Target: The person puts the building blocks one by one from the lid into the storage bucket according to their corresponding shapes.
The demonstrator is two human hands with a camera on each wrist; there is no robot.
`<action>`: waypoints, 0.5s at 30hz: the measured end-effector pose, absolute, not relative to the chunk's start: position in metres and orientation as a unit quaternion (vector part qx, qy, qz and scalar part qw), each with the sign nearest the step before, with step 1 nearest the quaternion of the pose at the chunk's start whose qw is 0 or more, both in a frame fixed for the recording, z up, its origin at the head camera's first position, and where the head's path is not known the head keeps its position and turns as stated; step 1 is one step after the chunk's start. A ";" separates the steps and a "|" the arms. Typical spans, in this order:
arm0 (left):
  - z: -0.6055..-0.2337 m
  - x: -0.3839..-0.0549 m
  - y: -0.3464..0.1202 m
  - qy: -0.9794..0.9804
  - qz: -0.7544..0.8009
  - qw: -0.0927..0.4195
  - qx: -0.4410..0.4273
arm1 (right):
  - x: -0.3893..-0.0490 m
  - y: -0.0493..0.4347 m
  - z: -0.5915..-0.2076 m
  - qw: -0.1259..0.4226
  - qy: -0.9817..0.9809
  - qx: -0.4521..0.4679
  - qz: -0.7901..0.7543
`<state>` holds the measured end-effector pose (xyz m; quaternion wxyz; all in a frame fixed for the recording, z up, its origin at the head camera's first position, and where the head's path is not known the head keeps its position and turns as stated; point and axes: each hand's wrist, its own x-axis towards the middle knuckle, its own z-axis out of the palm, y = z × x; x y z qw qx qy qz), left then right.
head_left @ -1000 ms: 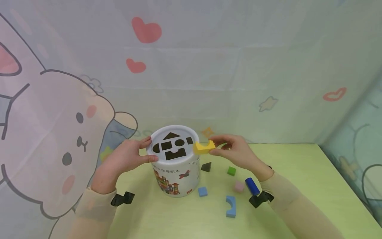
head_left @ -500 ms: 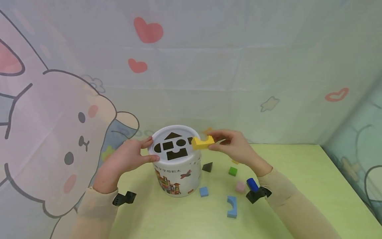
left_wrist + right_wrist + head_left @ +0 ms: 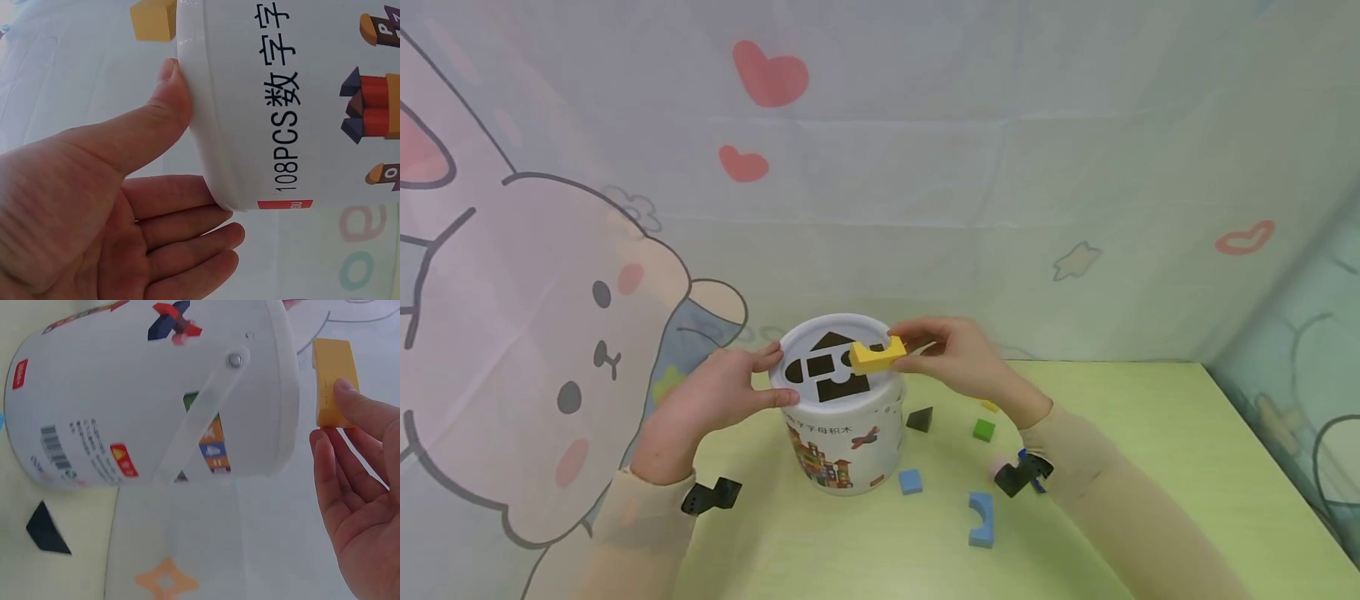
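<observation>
A white bucket (image 3: 880,433) stands on the table, topped by a white lid (image 3: 803,337) with several dark shaped holes. My left hand (image 3: 718,390) steadies the lid from the left. Its thumb and forefinger touch the rim, while the other fingers lie loosely extended in the left wrist view. Above the right part of the lid, my right hand (image 3: 958,357) pinches a yellow arch block (image 3: 877,362) by its right end, notch upward. The block covers part of the round and small square holes. In the right wrist view, the yellow block (image 3: 332,369) is apart from the lid's edge.
Right of the bucket lie a dark triangular block (image 3: 920,419), a green block (image 3: 983,430), a small blue block (image 3: 911,482) and a blue arch block (image 3: 984,532). A pink block and dark blue cylinder are partly hidden by the right wrist camera (image 3: 1024,475).
My right hand has carried the yellow arch block leftward, from beside the lid's right edge to over the holes. The left hand stays on the rim.
</observation>
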<state>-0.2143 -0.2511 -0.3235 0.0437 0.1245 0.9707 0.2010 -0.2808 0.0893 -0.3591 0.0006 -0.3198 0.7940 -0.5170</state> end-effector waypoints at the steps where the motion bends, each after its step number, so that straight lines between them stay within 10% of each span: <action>1: -0.323 -0.214 -0.251 0.971 0.201 0.044 0.124 | -0.281 0.084 -0.359 0.002 0.794 -0.321 -0.516; 15: -0.325 -0.218 -0.244 0.970 0.202 0.044 0.130 | -0.290 0.058 -0.374 0.014 0.784 -0.335 -0.522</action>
